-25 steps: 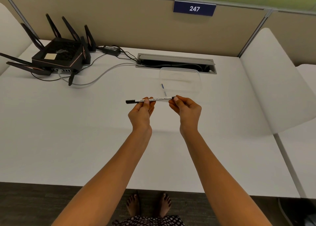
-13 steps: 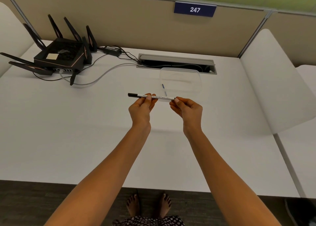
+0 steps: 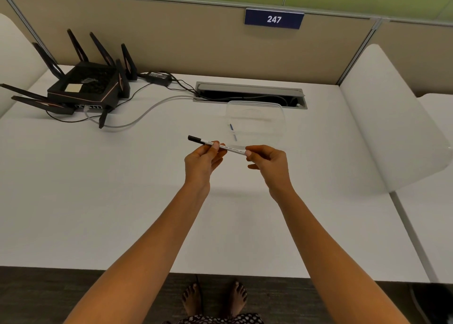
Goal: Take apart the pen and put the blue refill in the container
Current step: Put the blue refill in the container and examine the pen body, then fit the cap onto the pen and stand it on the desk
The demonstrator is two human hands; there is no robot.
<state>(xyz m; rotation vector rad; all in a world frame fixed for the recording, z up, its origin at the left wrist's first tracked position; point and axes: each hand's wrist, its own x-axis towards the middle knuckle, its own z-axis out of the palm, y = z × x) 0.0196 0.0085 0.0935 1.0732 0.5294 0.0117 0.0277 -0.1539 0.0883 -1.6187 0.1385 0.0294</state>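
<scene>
Taking the clear container (image 3: 256, 125) on the white desk (image 3: 122, 201) as the reference, the black router (image 3: 83, 88) sits well off to its left with cables running toward the cable slot (image 3: 250, 95) just behind the container, out of the working area. Nearer, just in front of the container and held above the desk, is the pen (image 3: 215, 145), a white barrel with a black cap pointing left and slightly away. The left hand (image 3: 202, 161) pinches the barrel near its middle between thumb and fingertips, the other fingers loosely curled beneath, probably to steady it. To the right, directly in front of the container, the right hand (image 3: 267, 161) grips the pen's other end in a closed fingertip pinch, hiding that end; this two-ended hold looks suited to twisting or pulling the end piece off. The pen appears whole, so disassembly seems barely begun. Inside the container, near its left wall, lies a small thin blue piece (image 3: 232, 132); it may be a refill, but it is too small to tell.
</scene>
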